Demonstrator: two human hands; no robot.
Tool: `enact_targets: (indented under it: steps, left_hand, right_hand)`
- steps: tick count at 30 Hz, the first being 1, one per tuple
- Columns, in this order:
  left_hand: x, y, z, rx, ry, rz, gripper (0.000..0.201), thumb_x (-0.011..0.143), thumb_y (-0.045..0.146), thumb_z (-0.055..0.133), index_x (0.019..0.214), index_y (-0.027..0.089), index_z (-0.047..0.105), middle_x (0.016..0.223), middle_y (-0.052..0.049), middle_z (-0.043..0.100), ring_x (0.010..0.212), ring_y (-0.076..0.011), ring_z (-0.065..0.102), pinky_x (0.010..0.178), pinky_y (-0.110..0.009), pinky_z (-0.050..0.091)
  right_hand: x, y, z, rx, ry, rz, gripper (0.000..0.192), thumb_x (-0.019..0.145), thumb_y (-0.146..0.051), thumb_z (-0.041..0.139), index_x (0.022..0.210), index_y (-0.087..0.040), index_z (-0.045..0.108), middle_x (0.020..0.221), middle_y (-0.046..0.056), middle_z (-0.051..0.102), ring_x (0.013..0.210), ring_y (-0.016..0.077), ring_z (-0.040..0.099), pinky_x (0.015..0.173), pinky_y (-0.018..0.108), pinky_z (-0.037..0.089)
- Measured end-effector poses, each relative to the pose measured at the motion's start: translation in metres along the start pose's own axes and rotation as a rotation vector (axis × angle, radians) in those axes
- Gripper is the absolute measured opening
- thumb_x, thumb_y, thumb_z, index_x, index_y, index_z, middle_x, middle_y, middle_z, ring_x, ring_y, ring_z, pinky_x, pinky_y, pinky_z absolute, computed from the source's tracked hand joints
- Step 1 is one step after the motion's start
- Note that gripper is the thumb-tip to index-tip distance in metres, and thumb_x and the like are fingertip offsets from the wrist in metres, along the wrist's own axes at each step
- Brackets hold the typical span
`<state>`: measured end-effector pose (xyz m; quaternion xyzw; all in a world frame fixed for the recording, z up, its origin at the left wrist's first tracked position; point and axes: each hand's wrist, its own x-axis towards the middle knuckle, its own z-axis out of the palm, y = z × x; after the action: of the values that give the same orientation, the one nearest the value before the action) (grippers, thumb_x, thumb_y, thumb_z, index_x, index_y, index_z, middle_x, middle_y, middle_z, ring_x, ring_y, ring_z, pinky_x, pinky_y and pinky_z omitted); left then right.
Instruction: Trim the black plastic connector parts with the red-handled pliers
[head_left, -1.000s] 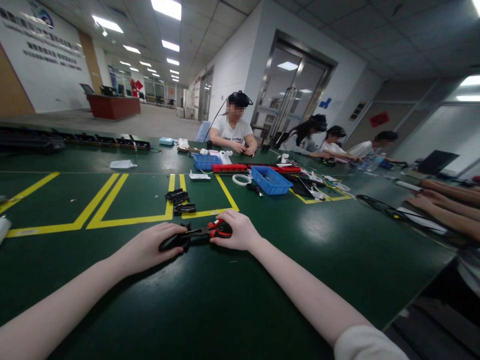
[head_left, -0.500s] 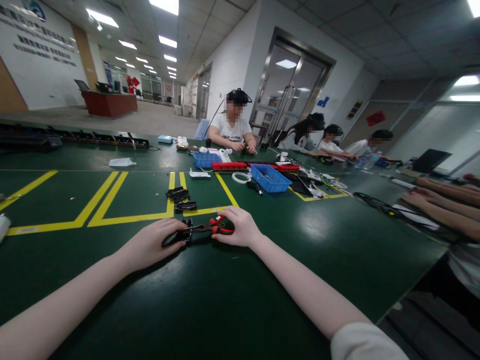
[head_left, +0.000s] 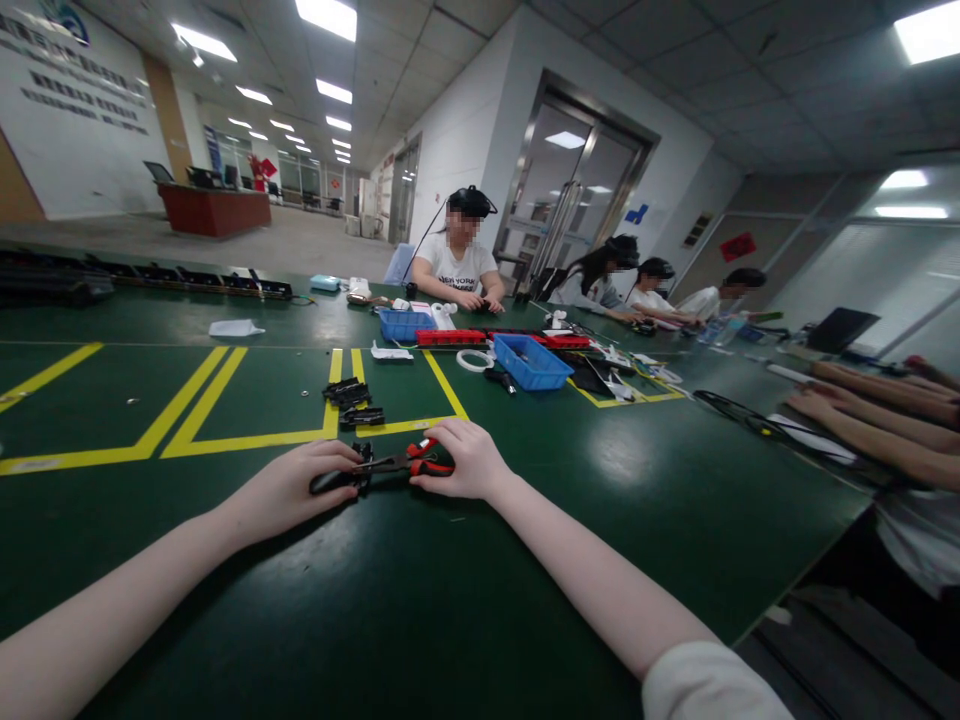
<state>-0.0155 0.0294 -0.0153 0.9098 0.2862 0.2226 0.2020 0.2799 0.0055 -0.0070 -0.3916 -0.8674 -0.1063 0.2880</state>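
My right hand (head_left: pixel 466 460) is closed round the red and black handles of a pair of pliers (head_left: pixel 424 462). The pliers lie level and point left, their metal jaws at a small black plastic part (head_left: pixel 365 468). My left hand (head_left: pixel 298 487) is closed on that black part from the left, with the thumb in front and the fingers behind. How the jaw tips meet the part is too small to tell. Just beyond my hands, several similar black plastic parts (head_left: pixel 351 398) lie in a loose pile across the yellow tape.
Blue bins (head_left: pixel 531 372) and a red strip (head_left: pixel 450 337) stand farther back on the green table (head_left: pixel 480 620). A white cable coil (head_left: pixel 475 360) lies left of the nearer bin. A person (head_left: pixel 459 265) sits opposite; another person's arms (head_left: pixel 862 420) rest at the right.
The whole view has shifted slightly, so the table things appear a little farther left. Both hands keep the same hold on the pliers and the black part.
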Motion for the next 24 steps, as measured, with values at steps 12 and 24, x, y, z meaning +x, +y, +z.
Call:
enact_targets:
  steps: [12,24]
  left_hand:
    - [0.0006,-0.0041,0.0024,-0.007,0.030,0.023,0.030,0.089,0.043,0.060,0.113,0.028,0.069,0.116,-0.005,0.067,0.106,-0.0240,0.064,0.095,-0.040,0.052]
    - [-0.0004,-0.0053,0.0021,0.037,0.055,-0.002,0.030,0.088,0.045,0.061,0.109,0.026,0.069,0.110,-0.006,0.068,0.100,-0.0235,0.064,0.090,-0.038,0.053]
  right_hand:
    - [0.0033,-0.0025,-0.0033,-0.059,-0.157,0.001,0.054,0.075,-0.065,0.064,0.100,-0.018,0.058,0.095,0.009,0.063,0.082,0.0214,0.061,0.072,0.033,0.048]
    - [0.0024,-0.0032,-0.0003,-0.116,-0.068,-0.028,0.052,0.075,-0.061,0.067,0.102,-0.017,0.059,0.101,0.011,0.067,0.091,0.0247,0.060,0.080,0.037,0.043]
